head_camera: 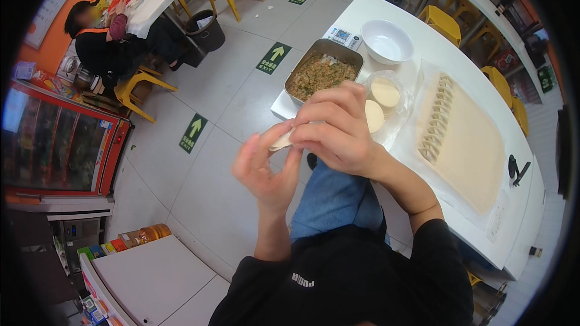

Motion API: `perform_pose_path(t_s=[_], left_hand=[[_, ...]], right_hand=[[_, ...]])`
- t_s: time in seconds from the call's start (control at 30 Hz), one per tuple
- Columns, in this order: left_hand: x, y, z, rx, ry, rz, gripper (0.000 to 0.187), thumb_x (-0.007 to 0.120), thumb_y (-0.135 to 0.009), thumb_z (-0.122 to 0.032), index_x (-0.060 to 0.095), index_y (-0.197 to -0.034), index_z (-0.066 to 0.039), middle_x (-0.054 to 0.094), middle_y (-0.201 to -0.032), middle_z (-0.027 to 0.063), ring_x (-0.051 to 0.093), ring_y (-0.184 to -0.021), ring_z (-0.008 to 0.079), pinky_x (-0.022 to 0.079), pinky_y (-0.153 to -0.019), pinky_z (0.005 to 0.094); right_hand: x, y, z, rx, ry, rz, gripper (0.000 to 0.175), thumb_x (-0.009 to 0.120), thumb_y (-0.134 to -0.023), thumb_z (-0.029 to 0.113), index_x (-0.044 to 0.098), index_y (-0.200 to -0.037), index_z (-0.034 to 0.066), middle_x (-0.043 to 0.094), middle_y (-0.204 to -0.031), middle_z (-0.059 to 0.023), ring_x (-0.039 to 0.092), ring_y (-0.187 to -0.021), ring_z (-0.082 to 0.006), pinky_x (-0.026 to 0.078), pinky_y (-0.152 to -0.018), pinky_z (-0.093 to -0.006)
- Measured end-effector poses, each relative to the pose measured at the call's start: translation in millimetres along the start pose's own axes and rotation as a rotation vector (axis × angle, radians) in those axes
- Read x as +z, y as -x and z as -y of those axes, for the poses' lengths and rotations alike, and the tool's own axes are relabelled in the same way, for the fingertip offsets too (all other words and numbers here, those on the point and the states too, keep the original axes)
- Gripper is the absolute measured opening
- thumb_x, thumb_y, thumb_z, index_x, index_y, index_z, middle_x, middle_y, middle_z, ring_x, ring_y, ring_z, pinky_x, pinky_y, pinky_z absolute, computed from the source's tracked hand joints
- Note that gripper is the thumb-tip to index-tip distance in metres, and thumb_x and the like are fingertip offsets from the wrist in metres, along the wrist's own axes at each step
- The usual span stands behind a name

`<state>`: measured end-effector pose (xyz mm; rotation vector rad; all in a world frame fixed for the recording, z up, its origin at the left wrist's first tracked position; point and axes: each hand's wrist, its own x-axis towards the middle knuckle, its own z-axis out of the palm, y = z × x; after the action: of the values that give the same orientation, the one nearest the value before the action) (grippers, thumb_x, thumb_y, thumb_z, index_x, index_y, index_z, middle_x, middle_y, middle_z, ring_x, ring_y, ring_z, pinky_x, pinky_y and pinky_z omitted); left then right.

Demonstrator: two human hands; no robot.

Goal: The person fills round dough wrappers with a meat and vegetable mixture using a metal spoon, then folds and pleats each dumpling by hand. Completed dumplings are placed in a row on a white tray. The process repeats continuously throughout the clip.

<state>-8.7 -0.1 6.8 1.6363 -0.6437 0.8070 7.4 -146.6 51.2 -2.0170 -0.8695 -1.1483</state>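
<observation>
Between my two hands is a folded dumpling [282,141], mostly hidden by the fingers. My left hand [272,172] holds its outer end between thumb and fingers. My right hand [337,131] pinches the edge from above. Just beyond the right hand stands a metal tray of minced filling [324,74] flecked with green. Two stacks of round dumpling wrappers lie on plastic film beside it, the farther stack [385,92] and the nearer stack [374,116], partly covered by my right hand. A row of finished dumplings [437,120] lines one side of a pale board [476,154].
A white bowl [387,41] and a printed code card [343,36] stand on the white table [358,11]. A black stand [516,170] is near its right edge. Across the room a person [106,50] sits at another table. Yellow stools [442,22] and a black bin [206,31] are around.
</observation>
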Motion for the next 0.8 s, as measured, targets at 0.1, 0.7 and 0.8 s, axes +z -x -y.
perform_pose_path(t_s=[0.1,0.7,0.8], left_hand=[[0,0,1,0.026,-0.024,0.015,0.076,0.074,-0.075,0.013,0.024,-0.131,-0.003,0.062,-0.111,0.0248,0.067,-0.095,0.0282,0.057,-0.079,0.0332],[2,-1,1,-0.01,0.118,-0.088,0.069,0.07,-0.078,0.013,0.029,-0.13,-0.004,0.062,-0.109,0.0234,0.064,-0.101,0.0262,0.056,-0.086,0.0338],[1,-2,1,0.007,0.134,-0.093,0.07,0.069,-0.08,0.012,0.026,-0.132,-0.005,0.061,-0.109,0.0232,0.064,-0.102,0.0244,0.057,-0.085,0.0321]], right_hand=[[1,0,0,-0.013,0.022,0.011,0.022,0.076,-0.064,0.018,0.064,-0.082,0.0149,0.062,-0.093,0.0052,0.056,-0.092,-0.0164,0.033,-0.084,-0.0352],[-12,1,-2,0.086,-0.053,-0.001,0.027,0.078,-0.069,0.021,0.067,-0.093,0.0143,0.064,-0.098,0.0026,0.057,-0.091,-0.0185,0.035,-0.082,-0.0347],[-11,2,-6,0.053,-0.035,-0.011,0.027,0.078,-0.069,0.02,0.068,-0.093,0.0136,0.064,-0.097,0.002,0.057,-0.09,-0.0186,0.036,-0.081,-0.034]])
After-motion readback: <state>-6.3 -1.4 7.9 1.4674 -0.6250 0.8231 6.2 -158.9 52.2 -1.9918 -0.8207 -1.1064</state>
